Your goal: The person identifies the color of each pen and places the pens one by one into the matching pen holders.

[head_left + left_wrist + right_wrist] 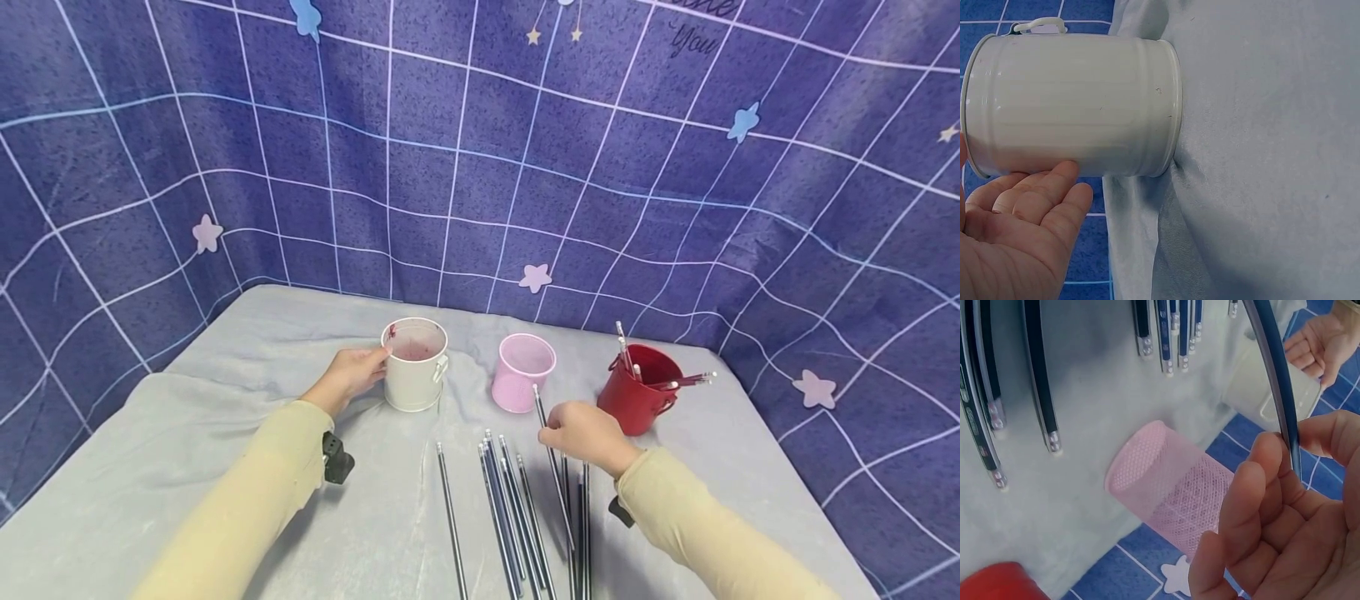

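Note:
At the left, my left hand (356,372) holds a white metal bucket (414,385) by its near-left side, thumb at the rim and fingers along the outer wall (1054,106). The bucket stands upright on the cloth. My right hand (587,435) pinches a dark pencil (1275,369) between thumb and fingertips, its eraser end pointing up and away. That pencil slants above other dark pencils (501,500) lying on the cloth. Just beyond the right hand stands a pink mesh cup (517,383).
A red bucket (630,404) holding several red pencils (690,380) stands right of the right hand. One dark pencil (452,517) lies apart, left of the bunch. Grey cloth (360,517) covers the table; a blue gridded curtain (480,167) hangs behind.

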